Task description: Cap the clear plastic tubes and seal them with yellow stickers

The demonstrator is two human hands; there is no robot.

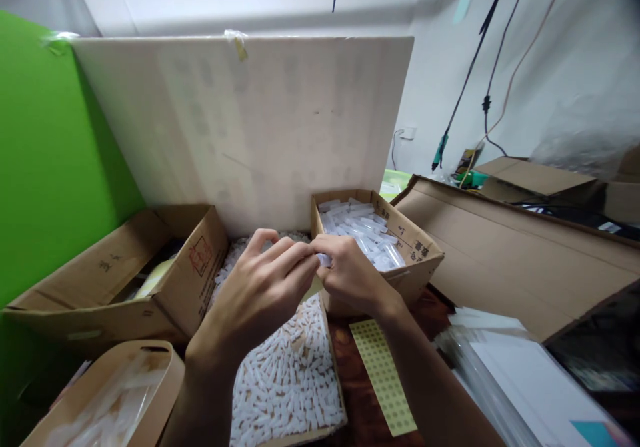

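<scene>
My left hand (pixel 267 277) and my right hand (pixel 353 270) meet in the middle of the view, fingers closed and fingertips together. Between them shows a small whitish, translucent plastic piece (pixel 324 259), gripped by the right thumb and fingers; its exact kind is mostly hidden. The left fingertips press against the same spot. Below the hands lies a shallow tray filled with small white plastic pieces (pixel 285 387). Just behind my right hand, clear plastic tubes (pixel 363 227) fill a cardboard box (pixel 417 280). A yellow sheet of round stickers (pixel 384 377) lies under my right forearm.
An open cardboard box (pixel 185 300) stands at left, with a rounded tan container (pixel 173 374) of clear plastic pieces in front. A large pale board (pixel 260 120) rises behind. At right are a cardboard flap (pixel 515 247) and plastic-wrapped white sheets (pixel 530 374). Cables hang on the wall.
</scene>
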